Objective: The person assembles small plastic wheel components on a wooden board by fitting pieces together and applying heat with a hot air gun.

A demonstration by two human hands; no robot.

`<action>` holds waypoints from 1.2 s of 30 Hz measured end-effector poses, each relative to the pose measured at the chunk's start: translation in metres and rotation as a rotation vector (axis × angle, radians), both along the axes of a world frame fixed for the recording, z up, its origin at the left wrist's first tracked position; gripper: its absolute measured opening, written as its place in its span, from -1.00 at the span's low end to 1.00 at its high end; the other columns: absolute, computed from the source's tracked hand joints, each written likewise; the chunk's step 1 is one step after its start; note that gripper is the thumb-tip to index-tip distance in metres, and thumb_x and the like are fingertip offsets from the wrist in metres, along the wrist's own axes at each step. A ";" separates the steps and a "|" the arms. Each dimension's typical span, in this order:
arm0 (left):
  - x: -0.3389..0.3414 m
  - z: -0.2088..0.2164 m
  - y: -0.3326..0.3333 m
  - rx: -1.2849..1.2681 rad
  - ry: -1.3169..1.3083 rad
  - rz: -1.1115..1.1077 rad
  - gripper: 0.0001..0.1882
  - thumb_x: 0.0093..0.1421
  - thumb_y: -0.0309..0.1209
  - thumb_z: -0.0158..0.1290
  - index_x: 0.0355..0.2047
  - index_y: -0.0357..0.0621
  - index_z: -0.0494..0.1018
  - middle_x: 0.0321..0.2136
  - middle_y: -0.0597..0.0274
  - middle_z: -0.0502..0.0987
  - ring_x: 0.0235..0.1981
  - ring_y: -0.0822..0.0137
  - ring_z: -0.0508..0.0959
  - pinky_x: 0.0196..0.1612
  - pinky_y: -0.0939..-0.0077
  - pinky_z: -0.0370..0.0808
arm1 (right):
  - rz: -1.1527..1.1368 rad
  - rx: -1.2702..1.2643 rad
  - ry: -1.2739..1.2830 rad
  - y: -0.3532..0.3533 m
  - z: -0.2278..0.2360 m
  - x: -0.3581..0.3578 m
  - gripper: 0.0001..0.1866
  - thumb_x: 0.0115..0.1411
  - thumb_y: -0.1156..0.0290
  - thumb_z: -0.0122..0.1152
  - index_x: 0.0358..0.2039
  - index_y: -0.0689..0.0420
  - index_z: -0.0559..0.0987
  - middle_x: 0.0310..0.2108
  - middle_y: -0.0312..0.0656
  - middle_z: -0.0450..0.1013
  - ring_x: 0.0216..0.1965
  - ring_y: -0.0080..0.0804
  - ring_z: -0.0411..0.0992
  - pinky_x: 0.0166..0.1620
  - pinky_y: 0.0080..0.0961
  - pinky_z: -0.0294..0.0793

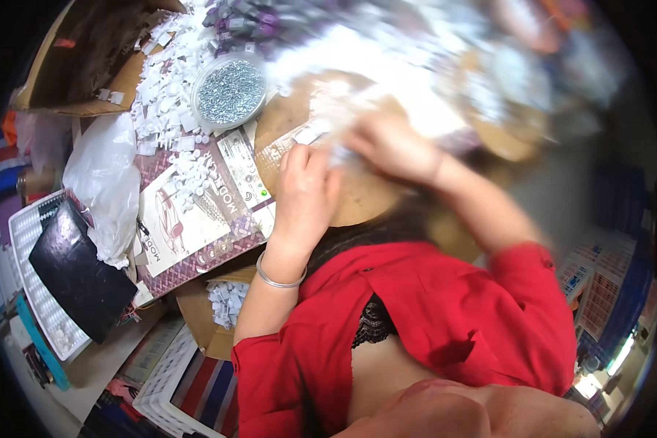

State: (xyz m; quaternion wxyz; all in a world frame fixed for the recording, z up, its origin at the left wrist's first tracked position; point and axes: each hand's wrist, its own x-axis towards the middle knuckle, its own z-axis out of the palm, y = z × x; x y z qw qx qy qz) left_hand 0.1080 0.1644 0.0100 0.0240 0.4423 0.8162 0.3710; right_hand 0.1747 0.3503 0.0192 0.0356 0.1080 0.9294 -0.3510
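My left hand (pixel 304 191) rests over a round brown board (pixel 361 201), its fingers curled and closed; what they grip is mostly hidden. To its right my right hand (pixel 398 146) is smeared by motion, its bent fingers pointing at the left one. A small whitish part (pixel 338 153) shows blurred between the two hands. Just beyond the left fingertips lies a white plastic piece (pixel 310 135) on the board. Farther left stands a clear round tub of small silvery screws (pixel 230 91).
White plastic pieces (pixel 164 102) heap around the tub, with small white round caps (pixel 192 179) nearer me. An open cardboard box (pixel 87 58) stands far left, above a clear plastic bag (pixel 106 175). A white basket (pixel 33 274) holds a black sheet at left. Blurred packages (pixel 504 80) lie far right.
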 end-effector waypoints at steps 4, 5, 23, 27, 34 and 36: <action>-0.002 -0.001 -0.006 0.076 -0.053 -0.027 -0.67 0.05 -0.49 0.25 -0.13 -0.25 0.53 -0.37 0.04 0.43 -0.30 0.05 0.48 -0.21 0.25 0.44 | -0.141 0.145 0.170 0.030 0.003 0.003 -0.72 0.20 0.18 0.23 -0.39 0.17 0.58 -0.51 0.02 0.53 -0.40 0.06 0.52 -0.28 -0.16 0.51; -0.007 0.001 -0.004 0.079 -0.049 -0.023 -0.67 0.05 -0.49 0.25 -0.13 -0.25 0.53 -0.37 0.04 0.43 -0.30 0.05 0.48 -0.21 0.25 0.44 | -0.199 0.228 0.356 0.043 0.001 -0.001 -0.76 0.21 0.23 0.22 -0.36 0.16 0.59 -0.46 -0.01 0.53 -0.37 0.04 0.52 -0.28 -0.18 0.51; -0.030 -0.004 0.015 -0.001 0.106 0.080 -0.74 0.06 -0.49 0.24 -0.21 -0.25 0.55 -0.38 0.04 0.44 -0.34 0.04 0.47 -0.23 0.22 0.42 | -0.055 -0.098 0.181 0.013 -0.001 -0.042 -0.77 0.13 0.27 0.30 -0.37 0.19 0.63 -0.47 -0.01 0.56 -0.40 -0.04 0.55 -0.28 -0.26 0.53; -0.025 -0.003 0.008 0.080 0.037 0.140 -0.71 0.05 -0.45 0.27 -0.21 -0.26 0.54 -0.37 0.06 0.45 -0.34 0.06 0.47 -0.22 0.22 0.43 | -0.285 0.310 0.323 0.052 -0.004 -0.041 -0.72 0.11 0.20 0.32 -0.38 0.19 0.60 -0.45 0.02 0.56 -0.35 0.00 0.54 -0.25 -0.22 0.52; -0.006 -0.002 -0.003 0.050 -0.007 0.020 -0.75 0.02 -0.46 0.29 -0.29 -0.24 0.54 -0.40 0.06 0.46 -0.34 0.05 0.49 -0.26 0.25 0.44 | -0.150 0.139 0.286 0.046 0.017 -0.027 -0.82 0.17 0.34 0.24 -0.35 0.21 0.61 -0.41 -0.02 0.57 -0.36 -0.09 0.56 -0.25 -0.30 0.54; -0.008 -0.003 -0.001 0.050 0.014 0.018 -0.76 0.01 -0.47 0.28 -0.30 -0.25 0.55 -0.41 0.06 0.45 -0.35 0.06 0.49 -0.26 0.23 0.44 | -0.032 -0.110 0.238 0.021 0.017 -0.013 -0.88 0.14 0.43 0.27 -0.35 0.20 0.60 -0.43 -0.04 0.56 -0.39 -0.17 0.56 -0.28 -0.38 0.53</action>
